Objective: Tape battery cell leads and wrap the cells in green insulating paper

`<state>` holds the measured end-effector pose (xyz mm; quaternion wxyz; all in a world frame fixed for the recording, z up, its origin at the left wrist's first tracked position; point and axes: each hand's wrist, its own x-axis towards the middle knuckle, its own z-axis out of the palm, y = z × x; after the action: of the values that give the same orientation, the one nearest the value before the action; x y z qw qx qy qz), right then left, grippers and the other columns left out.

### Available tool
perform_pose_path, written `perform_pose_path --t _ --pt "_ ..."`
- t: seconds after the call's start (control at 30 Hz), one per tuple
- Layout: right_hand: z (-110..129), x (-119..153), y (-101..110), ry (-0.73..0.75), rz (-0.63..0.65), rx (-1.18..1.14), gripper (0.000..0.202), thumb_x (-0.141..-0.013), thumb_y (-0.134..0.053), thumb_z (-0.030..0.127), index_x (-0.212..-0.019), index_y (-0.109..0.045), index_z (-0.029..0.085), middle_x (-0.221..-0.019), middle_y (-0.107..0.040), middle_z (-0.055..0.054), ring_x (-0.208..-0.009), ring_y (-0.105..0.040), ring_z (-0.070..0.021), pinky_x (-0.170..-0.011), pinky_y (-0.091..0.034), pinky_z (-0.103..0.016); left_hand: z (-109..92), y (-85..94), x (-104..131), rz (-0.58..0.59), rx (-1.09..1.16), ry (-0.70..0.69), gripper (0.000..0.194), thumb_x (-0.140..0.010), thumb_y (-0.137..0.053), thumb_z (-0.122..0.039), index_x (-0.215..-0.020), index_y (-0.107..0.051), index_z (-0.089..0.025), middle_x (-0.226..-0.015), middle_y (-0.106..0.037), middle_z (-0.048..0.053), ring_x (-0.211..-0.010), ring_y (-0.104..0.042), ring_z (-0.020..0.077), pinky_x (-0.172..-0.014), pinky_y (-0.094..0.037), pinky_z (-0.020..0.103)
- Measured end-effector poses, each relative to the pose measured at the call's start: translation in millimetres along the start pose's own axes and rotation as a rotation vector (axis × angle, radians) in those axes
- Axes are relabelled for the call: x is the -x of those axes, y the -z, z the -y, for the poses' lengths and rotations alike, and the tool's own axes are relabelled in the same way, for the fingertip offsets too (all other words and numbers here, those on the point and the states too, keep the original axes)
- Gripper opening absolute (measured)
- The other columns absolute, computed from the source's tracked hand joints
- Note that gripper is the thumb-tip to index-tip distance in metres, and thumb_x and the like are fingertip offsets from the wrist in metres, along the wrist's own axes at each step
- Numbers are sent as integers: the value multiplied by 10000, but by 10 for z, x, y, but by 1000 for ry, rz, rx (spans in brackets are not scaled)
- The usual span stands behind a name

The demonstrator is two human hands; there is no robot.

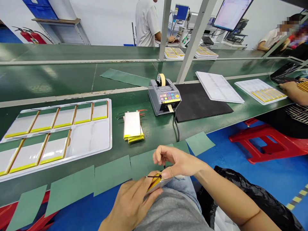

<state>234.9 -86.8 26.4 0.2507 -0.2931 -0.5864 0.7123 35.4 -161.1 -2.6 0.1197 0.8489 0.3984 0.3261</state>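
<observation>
Much of the flat pack [157, 185] we are working on is hidden: our left hand [131, 199] covers one side of it, and we see mainly a yellow end and a strip of pale face, held tilted over our lap, just off the worktop's [72, 132] near edge. A dark wire [153, 176] crosses the yellow end, but where its far end goes we cannot make out. Our left hand is closed around the pack, the thumb below and the fingers above. Our right hand [180, 163] is half open, its thumb against the pack beside the wire and its other fingers curled loosely above; whether it pinches the wire we cannot tell. Green sheets [113, 175] lie along the near edge, partly hidden behind our hands. Farther in on the worktop, a small stack of packs [132, 125] sits between the right edge of the white tray [92, 136] and the tape machine [165, 98], whose button labels are too small to read. The tray's left end is cut off, as is its lower row of packs. At the right, a co-worker's arm [293, 92] shows only in part.
</observation>
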Motion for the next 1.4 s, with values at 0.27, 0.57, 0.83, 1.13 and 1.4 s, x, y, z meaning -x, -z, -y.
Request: perform_pose_path --t 0.27,0.57,0.83,1.13,1.4 --pt "44 421 268 162 -285 257 326 -941 -460 408 -1079 -667 198 -1084 -659 -79 -1017 -587 -200 -900 -438 -354 -245 -286 -336 55 530 787 320 -753 -639 -325 -1060 -584 -254 -901 -730 -15 -755 -678 179 -668 -525 279" --pt "-698 1504 444 -6 -698 -278 552 -807 -545 627 -1108 -633 173 -990 -667 -132 -806 -627 -222 -722 -488 -348 -589 -1041 -788 324 1181 861 434 -790 -631 -430 -1116 -483 -185 -1045 -670 82 -934 -631 215 -799 -496 323" --pt "-1010 1966 582 -309 -1069 -352 430 -755 -648 545 -971 -659 172 -704 -667 -35 -571 -585 -166 -505 -411 -244 -1172 -2085 -1026 498 1589 1208 458 -756 -699 -331 -1150 -523 -177 -1019 -690 107 -875 -673 231 -731 -532 329" --pt "-1044 1799 1552 -359 -1022 -304 411 -749 -612 542 -825 -652 140 -660 -671 -36 -512 -572 -145 -466 -410 -237 -1180 -2682 -1397 212 1685 1286 356 -806 -662 -300 -1120 -519 -215 -1089 -679 73 -938 -670 169 -797 -545 278" --pt "-996 1734 1807 -328 -900 -279 272 -732 -633 402 -791 -671 139 -608 -654 -2 -464 -530 -108 -432 -373 -203 -1198 -2653 -1487 150 1688 1275 358 -835 -633 -268 -1174 -522 -231 -1172 -655 76 -981 -662 170 -852 -539 290"
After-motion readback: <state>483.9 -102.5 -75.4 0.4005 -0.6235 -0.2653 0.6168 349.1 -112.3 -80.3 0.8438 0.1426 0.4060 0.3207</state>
